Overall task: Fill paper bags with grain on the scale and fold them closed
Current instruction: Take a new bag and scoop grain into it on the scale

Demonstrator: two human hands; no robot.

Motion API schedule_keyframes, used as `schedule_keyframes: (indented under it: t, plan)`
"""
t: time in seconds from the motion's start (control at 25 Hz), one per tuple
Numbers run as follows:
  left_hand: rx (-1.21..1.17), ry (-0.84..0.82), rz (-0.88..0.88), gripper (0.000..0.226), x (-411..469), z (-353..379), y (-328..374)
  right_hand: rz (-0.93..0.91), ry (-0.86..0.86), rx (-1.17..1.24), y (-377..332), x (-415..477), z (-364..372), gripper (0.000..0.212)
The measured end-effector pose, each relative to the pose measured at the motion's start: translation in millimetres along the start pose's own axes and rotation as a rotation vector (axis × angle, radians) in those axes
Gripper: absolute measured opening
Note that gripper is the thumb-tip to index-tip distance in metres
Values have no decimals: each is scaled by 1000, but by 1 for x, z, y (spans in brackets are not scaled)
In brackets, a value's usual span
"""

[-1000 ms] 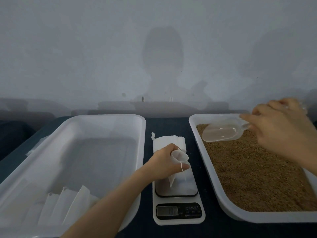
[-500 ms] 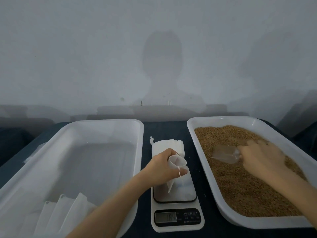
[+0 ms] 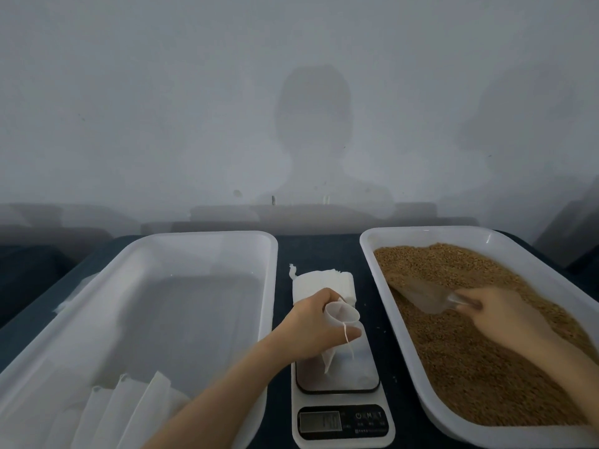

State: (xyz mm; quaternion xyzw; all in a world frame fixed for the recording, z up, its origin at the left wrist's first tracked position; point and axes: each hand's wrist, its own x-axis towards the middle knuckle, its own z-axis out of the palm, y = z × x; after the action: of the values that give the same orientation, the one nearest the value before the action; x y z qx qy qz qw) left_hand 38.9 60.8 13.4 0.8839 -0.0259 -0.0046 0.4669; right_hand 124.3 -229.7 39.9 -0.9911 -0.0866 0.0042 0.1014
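bag (image 3: pixel 341 316) pinched open by left hand (image 3: pixel 311 327) over scale (image 3: pixel 356 379) | right hand (image 3: pixel 505 315) grips scoop (image 3: pixel 423 299) (sunk in grain (image 3: pixel 470 374))

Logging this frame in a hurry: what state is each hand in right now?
Left hand: gripping the paper bag, mouth held open, above the scale.
Right hand: gripping the handle of the clear scoop, which sits in the grain.

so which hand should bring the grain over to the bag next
Right. The right hand grips the scoop, which is dug into the grain, while the left hand is busy holding the bag open over the scale.
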Motion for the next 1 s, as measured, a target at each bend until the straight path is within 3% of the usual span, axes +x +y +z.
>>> schedule_keyframes:
  t: [0.6,0.76,1.0]
  plan:
    - [34,-15,-2,42,1,1,0,-47,21,65,44,-10,-1,34]
    - [13,-18,1,43,1,0,1,-66,101,142,44,-12,-12,36]
    - [-5,-26,3,45,1,1,-1,-286,178,235,21,-28,-61,46]
